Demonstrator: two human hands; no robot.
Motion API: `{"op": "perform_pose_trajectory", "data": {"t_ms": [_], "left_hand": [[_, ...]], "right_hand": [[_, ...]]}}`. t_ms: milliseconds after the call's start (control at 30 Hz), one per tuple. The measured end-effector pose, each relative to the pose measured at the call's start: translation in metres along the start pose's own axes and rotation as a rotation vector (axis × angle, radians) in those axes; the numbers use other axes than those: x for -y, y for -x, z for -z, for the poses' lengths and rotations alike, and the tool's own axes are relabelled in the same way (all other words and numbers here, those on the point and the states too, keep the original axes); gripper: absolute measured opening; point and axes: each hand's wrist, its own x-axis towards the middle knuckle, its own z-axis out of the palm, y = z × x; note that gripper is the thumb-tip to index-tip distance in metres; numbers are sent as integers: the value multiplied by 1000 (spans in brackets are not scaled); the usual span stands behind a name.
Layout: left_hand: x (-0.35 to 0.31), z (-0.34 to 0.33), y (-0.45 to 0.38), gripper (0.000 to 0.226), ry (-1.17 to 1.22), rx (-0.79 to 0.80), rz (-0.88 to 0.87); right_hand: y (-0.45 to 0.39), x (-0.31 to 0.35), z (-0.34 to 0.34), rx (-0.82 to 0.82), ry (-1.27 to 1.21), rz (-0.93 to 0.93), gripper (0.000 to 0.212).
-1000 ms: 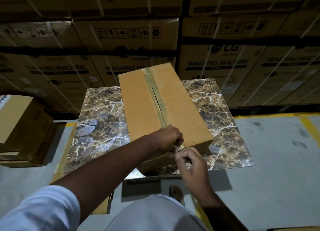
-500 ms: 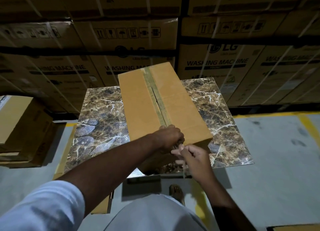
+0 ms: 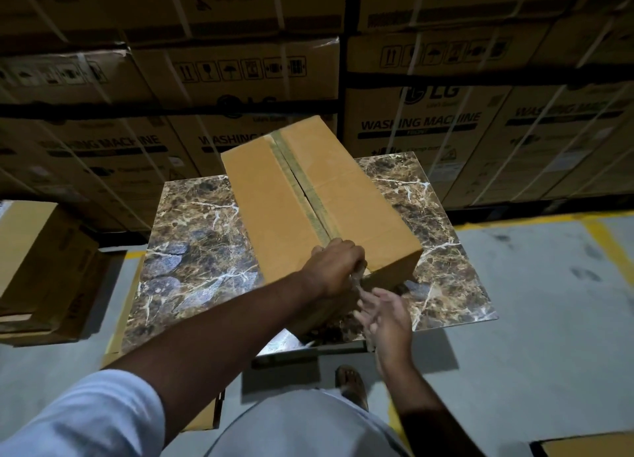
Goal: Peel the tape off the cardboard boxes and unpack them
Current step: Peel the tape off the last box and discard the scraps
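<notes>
Two hands work at the near end of one plain tan cardboard box [image 3: 319, 202], and the step in hand looks like the very start of the peel: getting the tape end free at the box's near top edge. Going from the left, a stack of brown cardboard cartons [image 3: 37, 271] sits on the grey floor, well apart from the work. Next comes the brown marble-patterned tabletop [image 3: 192, 250], which carries the box; the box lies slantwise across it, its long axis running from the near edge away and a little to the left, so its far end points toward the wall of stacked washing-machine cartons [image 3: 422, 120]. A strip of yellowish-green packing tape [image 3: 302, 185] runs the whole length of the top seam along that same axis, and it appears still stuck down over nearly all of it. The left hand [image 3: 334, 267] sits on the near top edge right where the tape ends, its fingers clenched round what seems to be the loosened tape end (the end itself is too small and blurred to be sure). The right hand [image 3: 386, 316] hangs just beside and below it, fingers released and spread, holding nothing. The next move, I judge, calls for a firm hold on that end and a steady pull along the seam toward the far end, with the free hand bracing the box so it does not slide.
</notes>
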Motion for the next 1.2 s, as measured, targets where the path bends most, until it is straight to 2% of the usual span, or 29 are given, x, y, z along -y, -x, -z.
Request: {"op": "perform_pose_trajectory", "data": {"t_ms": [100, 233, 300, 367, 433, 533, 700, 867, 967, 1100, 1200], "left_hand": [[-9, 2, -9, 25, -59, 39, 31], [-24, 22, -32, 48, -72, 255, 119], [-31, 23, -41, 59, -56, 270, 179], [-37, 17, -41, 58, -145, 214, 183], [-41, 8, -38, 66, -245, 178, 168], [-40, 4, -42, 57, -354, 171, 167], [-47, 8, -55, 59, -578, 276, 213], [-53, 7, -63, 46, -657, 378, 133], [-46, 7, -58, 38, -624, 358, 24], [-22, 4, -45, 36, -663, 248, -345], [-3, 0, -38, 32, -529, 164, -498]], "right_hand": [[-10, -2, -6, 72, 374, 188, 32], [-28, 16, 9, -33, 654, 462, 47], [-45, 35, 22, -60, 960, 678, 62], [-68, 55, 32, 58, 1343, 813, 77], [-90, 71, 35, 234, 1534, 899, 80], [-108, 72, 35, 352, 1518, 864, 81], [-108, 65, 29, 311, 1492, 846, 83], [-103, 68, 27, 302, 1498, 849, 85], [-102, 70, 27, 296, 1500, 833, 83], [-101, 72, 26, 270, 1509, 817, 76], [-100, 72, 23, 265, 1513, 800, 74]]}}
